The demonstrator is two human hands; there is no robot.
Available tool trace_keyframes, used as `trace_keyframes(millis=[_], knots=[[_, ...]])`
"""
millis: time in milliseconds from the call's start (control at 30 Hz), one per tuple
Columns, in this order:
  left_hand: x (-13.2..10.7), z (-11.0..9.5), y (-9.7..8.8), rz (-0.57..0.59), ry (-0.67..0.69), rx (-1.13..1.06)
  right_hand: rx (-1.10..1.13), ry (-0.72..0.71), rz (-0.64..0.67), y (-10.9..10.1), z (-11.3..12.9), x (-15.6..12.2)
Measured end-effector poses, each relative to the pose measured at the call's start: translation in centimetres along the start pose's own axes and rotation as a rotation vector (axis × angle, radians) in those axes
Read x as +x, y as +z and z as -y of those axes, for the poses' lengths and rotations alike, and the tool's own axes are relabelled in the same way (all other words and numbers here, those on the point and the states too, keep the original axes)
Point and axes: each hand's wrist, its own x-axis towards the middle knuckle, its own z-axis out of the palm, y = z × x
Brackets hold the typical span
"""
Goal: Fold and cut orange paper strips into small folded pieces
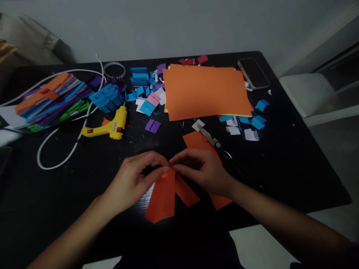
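Near the table's front edge, my left hand (141, 175) pinches the top of an orange paper strip (162, 200) between thumb and fingers. My right hand (203, 168) pinches the same paper from the other side, its fingertips close to the left ones. Two flaps of the orange paper spread downward from the pinch, one wide and one narrower. Another orange paper piece (220, 201) lies on the table, partly hidden under my right hand and forearm. Just beyond that hand rest open-looking scissors (211, 140) with dark handles, their tips over a white scrap.
A stack of orange sheets (207, 91) lies at the back, with blue, white and purple scraps (153, 126) around it. Left are a yellow glue gun (112, 127), a looping white cable (42, 160) and folded coloured strips (53, 99). A phone (254, 73) and a tape ring (114, 64) lie farther back.
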Motion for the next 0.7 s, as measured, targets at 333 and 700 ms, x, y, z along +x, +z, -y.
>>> trace_keyframes(millis=[333, 700], knots=[[0.21, -0.08, 0.05, 0.03, -0.097, -0.091, -0.196, -0.239, 0.067, -0.29, 0.46, -0.4], [0.28, -0.36, -0.13, 0.026, -0.051, -0.06, -0.295, -0.473, -0.024, -0.46, -0.49, 0.16]])
